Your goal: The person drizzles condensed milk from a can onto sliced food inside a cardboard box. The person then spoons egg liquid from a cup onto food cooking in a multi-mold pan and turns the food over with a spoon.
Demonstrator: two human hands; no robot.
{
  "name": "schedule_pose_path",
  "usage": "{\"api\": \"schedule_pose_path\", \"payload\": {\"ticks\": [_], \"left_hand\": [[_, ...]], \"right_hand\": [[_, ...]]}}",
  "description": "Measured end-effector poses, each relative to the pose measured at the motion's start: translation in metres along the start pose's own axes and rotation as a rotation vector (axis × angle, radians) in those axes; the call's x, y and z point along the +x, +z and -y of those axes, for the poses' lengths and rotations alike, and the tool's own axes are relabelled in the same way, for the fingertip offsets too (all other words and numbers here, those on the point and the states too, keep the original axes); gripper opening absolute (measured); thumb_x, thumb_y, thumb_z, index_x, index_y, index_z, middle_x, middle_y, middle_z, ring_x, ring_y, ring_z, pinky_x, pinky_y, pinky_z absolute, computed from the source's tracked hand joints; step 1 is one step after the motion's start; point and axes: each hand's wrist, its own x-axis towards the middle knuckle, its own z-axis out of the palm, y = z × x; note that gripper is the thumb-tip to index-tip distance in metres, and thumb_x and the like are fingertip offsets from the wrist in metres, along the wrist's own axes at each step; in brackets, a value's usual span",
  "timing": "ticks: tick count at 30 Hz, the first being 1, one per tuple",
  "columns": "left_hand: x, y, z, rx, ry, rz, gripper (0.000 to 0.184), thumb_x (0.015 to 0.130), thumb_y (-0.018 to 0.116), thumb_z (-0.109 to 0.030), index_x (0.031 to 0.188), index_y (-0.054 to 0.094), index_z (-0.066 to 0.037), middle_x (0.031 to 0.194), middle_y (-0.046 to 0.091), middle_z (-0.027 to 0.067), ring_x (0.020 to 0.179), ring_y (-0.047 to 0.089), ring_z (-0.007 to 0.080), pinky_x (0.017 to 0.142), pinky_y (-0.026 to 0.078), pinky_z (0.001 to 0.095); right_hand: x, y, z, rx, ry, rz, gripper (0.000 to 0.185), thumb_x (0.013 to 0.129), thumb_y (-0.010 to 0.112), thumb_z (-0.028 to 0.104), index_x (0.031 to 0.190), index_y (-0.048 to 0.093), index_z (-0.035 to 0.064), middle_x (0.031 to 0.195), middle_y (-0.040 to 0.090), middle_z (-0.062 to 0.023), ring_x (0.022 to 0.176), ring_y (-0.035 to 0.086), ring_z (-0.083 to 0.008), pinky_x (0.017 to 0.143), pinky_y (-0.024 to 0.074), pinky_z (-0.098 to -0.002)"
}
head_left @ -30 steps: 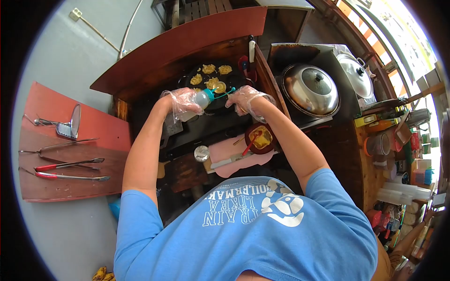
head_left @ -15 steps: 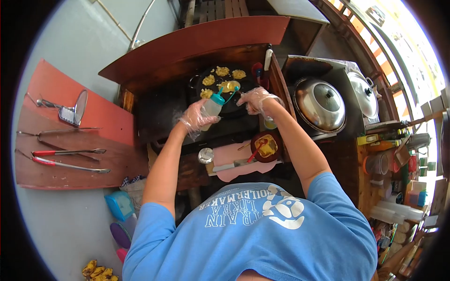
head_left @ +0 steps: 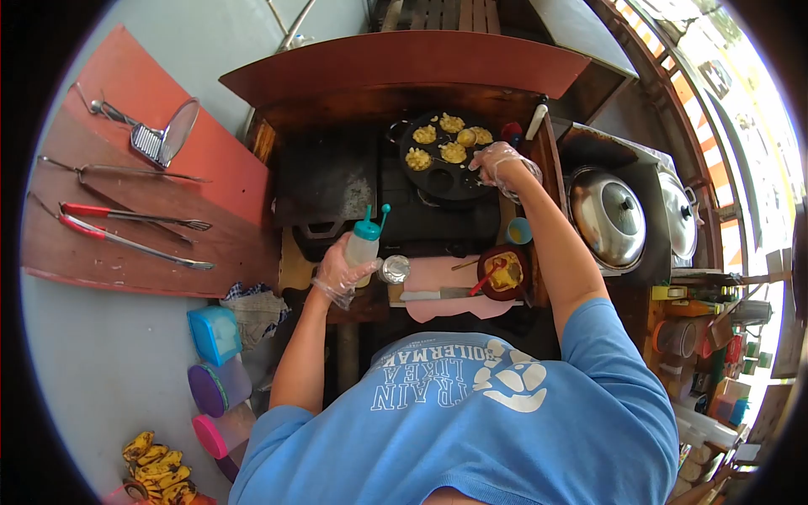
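Note:
My left hand (head_left: 343,268), in a clear plastic glove, is wrapped round a translucent squeeze bottle (head_left: 363,246). The bottle has a teal cap and spout and is held upright below the stove's left side. Over the dark round pan (head_left: 440,178) is my right hand (head_left: 498,162), gloved too, with closed fingers. A small round spoon (head_left: 467,138) seems to come from those fingers; its handle is mostly hidden. Several yellow lumpy portions (head_left: 452,152) lie in the pan's hollows, and one hollow at the front holds none.
In front of the stove are a silver-lidded jar (head_left: 394,269), a knife (head_left: 421,295), a bowl of yellow food with a red utensil (head_left: 502,273) and a blue cup (head_left: 518,231). A lidded steel pot (head_left: 606,217) stands right. Tongs (head_left: 135,240) hang left, above bananas (head_left: 158,470).
My left hand has drawn the squeeze bottle back from over the pan toward my body. My right hand stays over the pan with the spoon. The whole view has shifted.

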Motion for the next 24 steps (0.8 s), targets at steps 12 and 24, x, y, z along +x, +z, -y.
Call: {"api": "schedule_pose_path", "payload": {"ticks": [12,24], "left_hand": [[-0.064,-0.022,0.031,-0.305,-0.111,-0.153,0.059,0.078,0.091,-0.034,0.121,0.065,-0.005,0.101,0.071,0.0054,0.092,0.066,0.0161,0.086,0.055,0.0351],[-0.084,-0.033,0.034,-0.295,-0.095,-0.198,0.051,0.079,0.089,-0.027,0.119,0.065,-0.007,0.100,0.070,0.0026,0.090,0.065,0.0138,0.085,0.054,0.0336]], "right_hand": [[0.044,-0.012,0.091,-0.852,-0.190,0.135,0.028,0.069,0.078,0.023,0.095,0.079,0.0127,0.085,0.076,-0.0141,0.080,0.075,-0.0290,0.073,0.0584,-0.0373],[0.141,-0.016,0.016,-0.550,-0.686,0.222,0.020,0.063,0.083,0.016,0.078,0.074,0.0053,0.082,0.075,-0.0131,0.077,0.074,-0.0313,0.064,0.0558,-0.0367]]}}
